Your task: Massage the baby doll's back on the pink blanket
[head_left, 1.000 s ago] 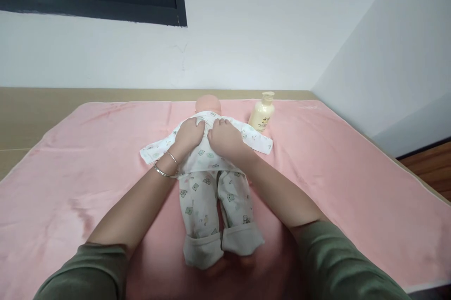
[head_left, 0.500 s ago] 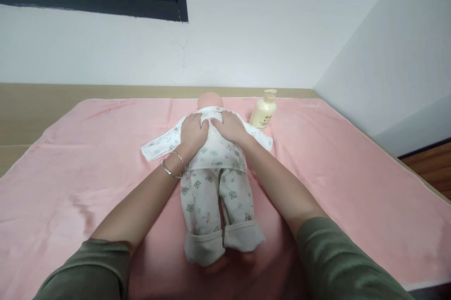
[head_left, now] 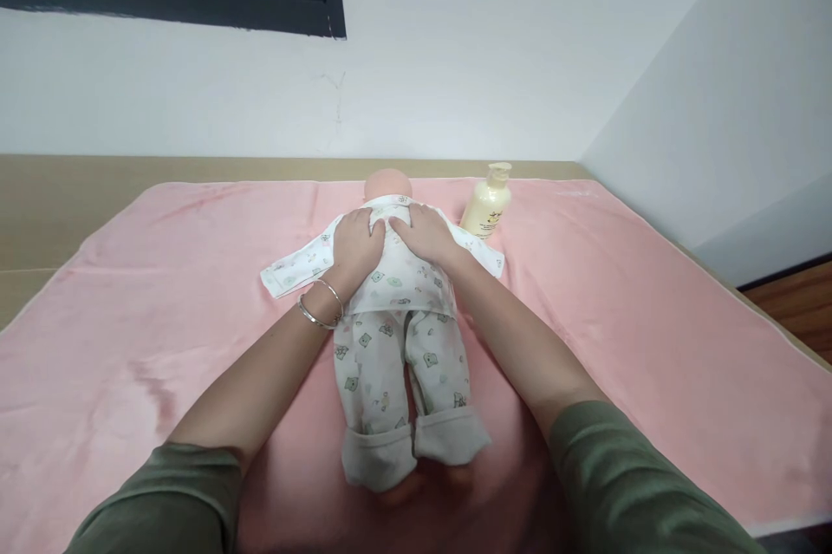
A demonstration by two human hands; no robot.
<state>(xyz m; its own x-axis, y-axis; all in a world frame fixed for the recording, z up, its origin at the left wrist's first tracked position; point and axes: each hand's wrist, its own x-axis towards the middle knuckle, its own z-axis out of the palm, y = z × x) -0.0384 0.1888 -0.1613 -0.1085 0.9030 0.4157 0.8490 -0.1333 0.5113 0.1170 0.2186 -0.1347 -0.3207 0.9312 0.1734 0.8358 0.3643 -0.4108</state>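
Note:
A baby doll [head_left: 399, 285] lies face down, its bald head at the far end and its feet toward me. It wears a white printed top and matching trousers with turned-up cuffs. My left hand [head_left: 357, 246] rests flat on the left side of its upper back, fingers stretched out, a silver bangle on the wrist. On the right side of the upper back lies my right hand [head_left: 425, 235], also flat and open. The two thumbs point toward each other with a small gap between them. Both doll sleeves spread outward.
A pale yellow pump bottle [head_left: 484, 205] stands beyond the doll's right sleeve. Under everything is a pink cloth [head_left: 162, 294] over a wooden surface [head_left: 52, 207]. A white wall [head_left: 455, 60] rises behind, with a dark window frame [head_left: 260, 3] at upper left.

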